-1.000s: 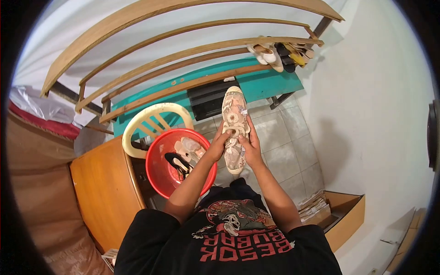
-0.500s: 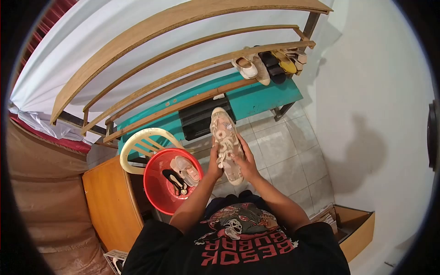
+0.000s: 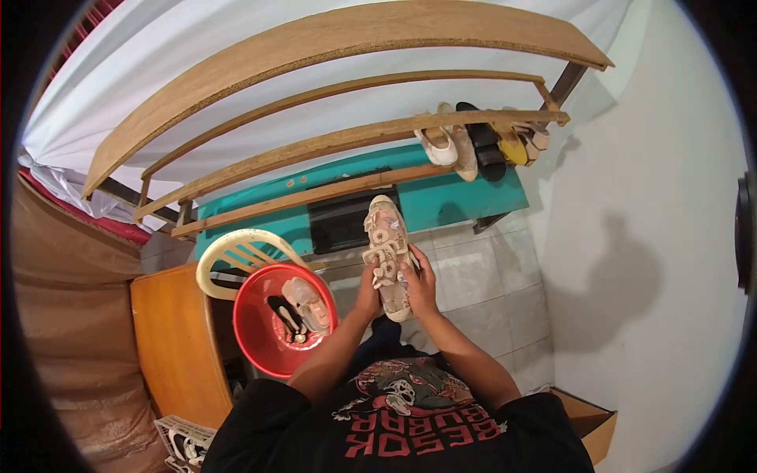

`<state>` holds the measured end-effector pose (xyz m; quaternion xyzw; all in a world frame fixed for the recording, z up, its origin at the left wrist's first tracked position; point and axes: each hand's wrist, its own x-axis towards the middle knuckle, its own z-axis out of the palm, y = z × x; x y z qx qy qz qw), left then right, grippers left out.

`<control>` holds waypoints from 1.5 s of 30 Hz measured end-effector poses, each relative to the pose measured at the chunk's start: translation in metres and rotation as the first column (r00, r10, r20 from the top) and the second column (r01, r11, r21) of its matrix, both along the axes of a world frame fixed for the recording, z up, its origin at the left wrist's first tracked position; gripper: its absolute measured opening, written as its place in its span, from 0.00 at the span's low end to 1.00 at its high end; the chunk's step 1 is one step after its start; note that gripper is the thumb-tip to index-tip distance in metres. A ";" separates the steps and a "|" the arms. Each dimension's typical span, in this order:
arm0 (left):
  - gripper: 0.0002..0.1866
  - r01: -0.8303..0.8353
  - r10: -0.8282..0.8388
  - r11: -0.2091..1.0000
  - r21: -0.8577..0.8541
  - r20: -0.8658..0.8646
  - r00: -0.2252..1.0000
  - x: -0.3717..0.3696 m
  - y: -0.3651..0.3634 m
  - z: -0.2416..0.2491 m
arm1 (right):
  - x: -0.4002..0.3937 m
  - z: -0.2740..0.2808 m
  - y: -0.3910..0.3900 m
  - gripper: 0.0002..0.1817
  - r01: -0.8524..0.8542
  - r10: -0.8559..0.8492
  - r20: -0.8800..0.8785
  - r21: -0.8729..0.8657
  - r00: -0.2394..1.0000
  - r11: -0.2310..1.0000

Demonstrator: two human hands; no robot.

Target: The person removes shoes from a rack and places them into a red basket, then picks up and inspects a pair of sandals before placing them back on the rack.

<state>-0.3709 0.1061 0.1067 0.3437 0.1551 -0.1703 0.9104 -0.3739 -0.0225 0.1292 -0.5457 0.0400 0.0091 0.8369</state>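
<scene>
In front of my body I hold a beige shoe (image 3: 386, 225), its pale rounded toe pointing away from me and its upper sheer-looking with ruffled, bow-like trim. My left hand (image 3: 368, 292) grips its left side near the heel end, thumb up against the trim. On the opposite side my right hand (image 3: 422, 285) is closed round the edge, with its thumb over the top. The fingers beneath the shoe are hidden. Below and left of my hands, a red basin (image 3: 246, 319) holds a black shoe (image 3: 284, 314) and pale pinkish shoes (image 3: 307, 303).
Ahead stands a wooden rack (image 3: 347, 142) with several shoes at its right end, including a yellow one (image 3: 512, 148). Behind and below it runs a teal bench (image 3: 441, 201). A cream plastic chair (image 3: 206, 268) and an orange-brown cabinet (image 3: 169, 331) flank the basin; a cardboard box (image 3: 603, 437) lies right.
The view has shifted, and my feet have moved, with one leg now showing forward below the shoe. Both hands keep their hold on the shoe.
</scene>
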 end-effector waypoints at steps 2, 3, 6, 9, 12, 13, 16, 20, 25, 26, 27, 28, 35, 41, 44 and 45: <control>0.30 0.004 -0.004 0.999 -0.033 -0.014 1.000 0.023 -0.002 0.001 | 0.010 0.007 -0.001 0.34 -0.010 0.010 -0.004 -0.014 1.000 1.000; 0.31 -0.058 0.050 0.995 0.087 0.089 0.995 0.038 -0.005 -0.001 | 0.015 0.002 -0.007 0.36 -0.080 0.076 -0.042 -0.080 0.996 0.994; 0.34 -0.131 0.093 0.969 0.209 0.181 0.979 0.078 -0.005 -0.004 | 0.027 0.011 -0.009 0.38 -0.146 0.150 0.038 -0.098 0.988 0.985; 0.33 -0.150 0.114 0.978 0.142 0.238 0.964 0.114 -0.004 0.000 | 0.044 0.022 -0.006 0.42 -0.180 0.185 0.069 -0.064 0.980 0.982; 0.36 -0.104 0.102 0.995 0.008 0.160 0.982 0.140 -0.004 0.006 | 0.066 0.023 -0.004 0.41 -0.111 0.123 0.088 -0.127 0.988 0.986; 0.39 -0.069 0.060 0.996 0.055 0.140 0.988 0.146 -0.004 0.014 | 0.075 0.025 -0.005 0.40 -0.074 0.089 0.091 -0.157 0.992 0.985; 0.40 -0.008 0.006 1.000 0.009 0.178 0.984 0.163 -0.006 0.012 | 0.101 0.016 -0.011 0.39 -0.058 0.070 0.076 -0.145 0.995 0.988; 0.35 0.060 -0.080 0.987 0.148 0.135 0.988 0.185 -0.017 0.010 | 0.128 0.004 -0.027 0.37 -0.092 0.102 0.085 -0.113 0.991 0.989; 0.28 -0.057 0.036 0.985 0.163 0.131 0.991 0.208 -0.032 0.000 | 0.160 -0.010 -0.045 0.37 -0.162 0.166 0.066 -0.053 0.984 0.985; 0.28 -0.063 0.038 0.982 0.178 0.139 0.990 0.214 -0.035 -0.003 | 0.169 -0.013 -0.047 0.37 -0.188 0.191 0.073 -0.042 0.979 0.981; 0.27 -0.069 0.028 0.961 0.269 0.152 0.988 0.222 -0.039 -0.007 | 0.177 -0.016 -0.051 0.36 -0.197 0.203 0.098 -0.063 0.974 0.978; 0.27 -0.074 0.018 0.932 0.355 0.159 0.987 0.230 -0.042 -0.012 | 0.187 -0.022 -0.054 0.36 -0.198 0.203 0.103 -0.050 0.974 0.979; 0.23 -0.149 0.112 0.924 0.353 0.124 0.986 0.290 -0.068 -0.029 | 0.256 -0.050 -0.076 0.34 -0.210 0.253 0.145 -0.257 0.957 0.943; 0.21 -0.163 0.169 0.881 0.444 0.026 0.985 0.329 -0.067 -0.063 | 0.292 -0.051 -0.080 0.33 -0.234 0.299 0.145 -0.352 0.943 0.906; 0.18 -0.047 0.014 0.653 0.756 0.051 0.999 0.345 -0.050 -0.118 | 0.296 -0.069 -0.084 0.33 -0.279 0.333 0.055 -0.429 0.941 0.859; 0.17 0.006 -0.137 0.406 0.914 0.054 0.989 0.348 -0.048 -0.116 | 0.295 -0.072 -0.087 0.34 -0.273 0.346 0.086 -0.454 0.934 0.848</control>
